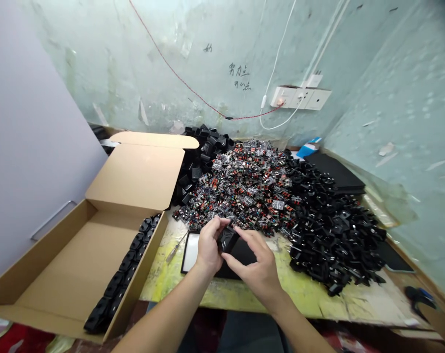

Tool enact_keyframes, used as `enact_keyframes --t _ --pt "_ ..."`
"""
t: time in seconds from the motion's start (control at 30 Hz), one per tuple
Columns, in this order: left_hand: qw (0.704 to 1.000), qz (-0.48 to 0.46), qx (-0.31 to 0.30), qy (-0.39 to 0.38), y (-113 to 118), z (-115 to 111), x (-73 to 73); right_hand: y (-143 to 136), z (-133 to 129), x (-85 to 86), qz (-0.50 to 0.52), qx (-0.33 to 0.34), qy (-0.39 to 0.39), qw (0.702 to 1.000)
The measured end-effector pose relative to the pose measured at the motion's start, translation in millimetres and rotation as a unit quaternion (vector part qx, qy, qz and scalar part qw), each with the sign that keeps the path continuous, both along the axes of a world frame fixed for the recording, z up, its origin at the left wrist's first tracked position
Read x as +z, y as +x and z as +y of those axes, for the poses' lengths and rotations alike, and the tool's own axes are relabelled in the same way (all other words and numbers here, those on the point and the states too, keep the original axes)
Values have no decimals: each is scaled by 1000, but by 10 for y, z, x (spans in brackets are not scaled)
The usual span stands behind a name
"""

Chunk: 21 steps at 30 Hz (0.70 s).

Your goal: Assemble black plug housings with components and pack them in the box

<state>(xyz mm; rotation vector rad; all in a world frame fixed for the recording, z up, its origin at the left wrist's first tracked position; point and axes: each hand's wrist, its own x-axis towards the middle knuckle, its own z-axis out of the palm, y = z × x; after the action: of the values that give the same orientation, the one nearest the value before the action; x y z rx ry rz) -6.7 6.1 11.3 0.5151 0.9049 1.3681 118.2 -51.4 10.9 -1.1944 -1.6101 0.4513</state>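
Note:
A small black plastic housing (227, 239) is held between both hands above a dark mat on the table. The fingers of my left hand (210, 245) wrap round its left side. My right hand (257, 260) pinches it from the right with thumb and fingertips. Beneath the hands lies a black-edged tray or frame (184, 260) with a white area at its left. Just beyond is a heap of small circuit boards (248, 181) with coloured components. To the right spreads a pile of black plastic parts (328, 230), some showing shiny metal pins.
An open cardboard box (56, 264) at left has black units (124, 274) lined along its right wall. A screwdriver (176, 247) lies beside it. More black housings (203, 152) are heaped at the back. Black sheets (334, 171) are stacked at back right, below wall sockets (301, 98).

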Motion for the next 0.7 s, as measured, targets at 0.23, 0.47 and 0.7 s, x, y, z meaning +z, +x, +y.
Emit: enact_keyframes --t 0.23,0.47,0.7 --pt "1000 -4 7 -19 12 9 61 -20 -19 6 3 20 37 999" --pt "994 96 -28 -44 -85 35 157 -37 42 -90 195 18 -123 973" --pt "959 183 -213 -38 -344 56 317 -17 143 -187 408 78 -261 872"
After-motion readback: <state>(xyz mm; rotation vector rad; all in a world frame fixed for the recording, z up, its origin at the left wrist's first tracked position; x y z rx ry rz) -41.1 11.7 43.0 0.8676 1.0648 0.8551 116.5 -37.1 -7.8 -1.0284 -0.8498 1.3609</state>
